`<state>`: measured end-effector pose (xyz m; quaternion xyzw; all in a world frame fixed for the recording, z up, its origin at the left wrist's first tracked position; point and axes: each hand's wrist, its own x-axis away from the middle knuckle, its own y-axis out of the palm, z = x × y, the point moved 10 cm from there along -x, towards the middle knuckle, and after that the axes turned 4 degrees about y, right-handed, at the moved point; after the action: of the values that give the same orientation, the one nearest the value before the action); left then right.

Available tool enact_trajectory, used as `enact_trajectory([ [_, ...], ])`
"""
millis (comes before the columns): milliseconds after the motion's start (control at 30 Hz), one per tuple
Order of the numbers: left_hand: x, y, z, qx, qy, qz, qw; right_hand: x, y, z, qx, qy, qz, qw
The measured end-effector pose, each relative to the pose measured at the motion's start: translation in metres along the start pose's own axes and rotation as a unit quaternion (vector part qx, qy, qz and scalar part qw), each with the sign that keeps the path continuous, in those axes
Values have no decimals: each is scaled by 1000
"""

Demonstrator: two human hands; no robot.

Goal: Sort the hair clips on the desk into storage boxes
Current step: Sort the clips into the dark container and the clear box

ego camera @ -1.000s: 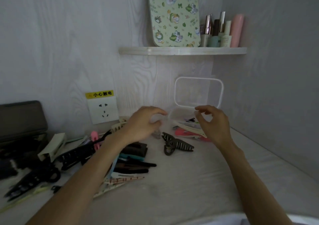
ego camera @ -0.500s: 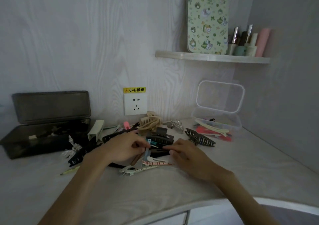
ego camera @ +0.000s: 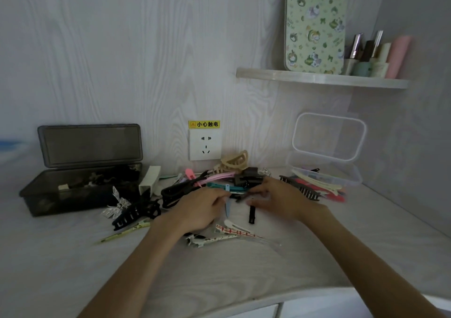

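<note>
- Pinching seems right for these hair clips (ego camera: 220,188): light, stiff plastic and metal, likely slick; take the slim ones mid-length.
- Left hand (ego camera: 200,208) grips a small blue clip (ego camera: 228,206), fingers curled round it.
- Right hand (ego camera: 280,201) hovers with fingers bent; whether it holds anything I cannot tell.
- Clips lie heaped on the counter (ego camera: 244,269) just beyond and under both hands: black claws, pink, teal, beige.
- Dark storage box (ego camera: 31,195) left of them, clear storage box (ego camera: 353,181) right.

smoky translucent plastic box (ego camera: 80,190) — clear glossy plastic box (ego camera: 351,179), matt wood-grain wall (ego camera: 122,61).
</note>
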<state>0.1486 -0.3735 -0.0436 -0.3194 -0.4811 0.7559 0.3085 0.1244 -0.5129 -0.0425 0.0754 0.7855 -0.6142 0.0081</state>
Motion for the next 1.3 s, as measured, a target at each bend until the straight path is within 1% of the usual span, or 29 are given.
enact_trajectory([
  [33, 0, -3, 1, 2, -2, 21, 1000, 1, -5, -1, 7, -4, 39, 999],
  [100, -2, -9, 0, -9, -2, 71, 997, 5, -13, 2, -15, -13, 113, 993],
  [167, -6, -12, 0, -30, -7, 107, 994, 6, -12, 4, -35, -32, 141, 989],
  [267, -14, -13, 3, -73, -37, 127, 989, 3, -9, 7, -49, -56, 133, 988],
  [367, -17, -12, 3, -94, -51, 123, 987, 3, -9, 13, -85, -59, 127, 986],
  [500, -15, -17, -5, -111, -71, 107, 985, 6, -6, 10, -84, -76, 112, 987],
  [633, -15, -20, 0, -111, -53, 100, 987, 4, -6, 13, -140, -45, 101, 984],
  [700, -16, -17, -1, -104, -51, 80, 990, 2, -3, 10, -121, -47, 89, 988],
  [767, -19, -10, -1, -104, -39, 43, 993, 1, -1, 6, -83, -59, 82, 991],
  [867, -20, -2, 1, -100, -19, 17, 995, 2, -3, 4, -80, -71, 79, 991],
  [967, -19, 2, 6, -103, 17, 21, 994, 5, -5, 1, -66, -81, 82, 991],
  [1067, -18, -4, 10, -62, 37, 46, 996, 8, -8, -2, -66, -86, 91, 990],
  [1200, -20, -18, 20, -24, 81, 84, 993, 10, -21, 2, -147, -85, 117, 978],
  [1300, -30, -28, 30, -54, 104, 89, 989, 14, -37, 8, -171, -86, 145, 971],
])
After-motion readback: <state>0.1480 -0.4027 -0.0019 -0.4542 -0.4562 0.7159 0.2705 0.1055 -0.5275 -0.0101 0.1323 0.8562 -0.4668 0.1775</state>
